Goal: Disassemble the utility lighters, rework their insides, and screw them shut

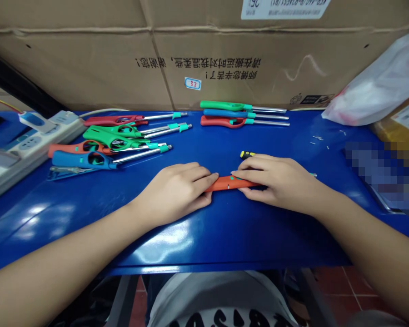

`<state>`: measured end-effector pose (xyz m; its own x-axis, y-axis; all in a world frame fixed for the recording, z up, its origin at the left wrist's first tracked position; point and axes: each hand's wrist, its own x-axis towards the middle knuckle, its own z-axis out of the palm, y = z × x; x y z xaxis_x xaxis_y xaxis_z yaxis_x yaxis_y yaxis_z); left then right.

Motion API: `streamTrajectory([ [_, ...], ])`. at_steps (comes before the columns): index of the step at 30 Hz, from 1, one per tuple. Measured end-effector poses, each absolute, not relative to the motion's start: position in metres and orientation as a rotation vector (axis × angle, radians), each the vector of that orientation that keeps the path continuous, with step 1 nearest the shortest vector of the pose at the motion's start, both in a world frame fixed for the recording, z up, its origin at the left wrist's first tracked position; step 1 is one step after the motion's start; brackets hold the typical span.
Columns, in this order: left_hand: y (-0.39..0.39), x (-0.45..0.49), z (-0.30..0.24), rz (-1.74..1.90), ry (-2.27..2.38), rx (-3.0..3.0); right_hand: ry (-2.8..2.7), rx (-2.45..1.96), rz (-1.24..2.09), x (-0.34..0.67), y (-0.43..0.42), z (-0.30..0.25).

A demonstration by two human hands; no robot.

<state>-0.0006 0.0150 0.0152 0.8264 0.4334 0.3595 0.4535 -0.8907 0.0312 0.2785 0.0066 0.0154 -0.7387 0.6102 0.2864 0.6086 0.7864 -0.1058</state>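
Between both hands, over the middle of the blue table, is an orange long-necked lighter [229, 183] with a small green piece on its body. My left hand [184, 187] pinches its left end. My right hand [276, 181] is closed round the other end, and only a small tip shows beyond the fingers. Just behind my right hand lies a black and yellow handle [248, 155], its far part hidden by the hand. To the left of my left hand lie several lighters with open bodies, among them a blue lighter [83, 160] and a green lighter [116, 131].
Three lighters [225, 113] lie side by side at the back, before a large cardboard box [105, 68]. A power strip [30, 141] runs along the left. Small white bits [316, 138], a plastic bag [378, 81] and a blurred-out object [381, 172] are at the right.
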Motion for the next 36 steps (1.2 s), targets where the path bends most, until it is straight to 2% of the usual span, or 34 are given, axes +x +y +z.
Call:
streamTrajectory([
  [9,0.017,0.0,0.013,-0.73,-0.804,-3.105,-2.574,-0.946,0.04,0.272,0.0,0.013],
  [18,0.021,-0.008,0.033,-0.698,-0.945,-3.156,-2.587,-1.086,0.146,0.275,0.004,0.029],
  [21,0.025,-0.012,0.051,-0.842,-1.211,-3.255,-2.559,-1.129,0.199,0.277,0.009,0.046],
  [25,0.029,-0.01,0.06,-1.315,-1.885,-3.283,-2.467,-1.084,0.204,0.274,0.017,0.058],
  [31,0.032,-0.002,0.039,-1.743,-2.698,-3.124,-2.592,-0.898,-0.187,0.262,0.018,0.043],
  [34,0.029,-0.001,0.032,-1.806,-2.771,-3.115,-2.568,-0.804,-0.343,0.259,0.014,0.031],
  [36,0.024,-0.001,0.03,-1.802,-2.446,-3.254,-2.518,-0.834,-0.25,0.259,0.012,0.026],
])
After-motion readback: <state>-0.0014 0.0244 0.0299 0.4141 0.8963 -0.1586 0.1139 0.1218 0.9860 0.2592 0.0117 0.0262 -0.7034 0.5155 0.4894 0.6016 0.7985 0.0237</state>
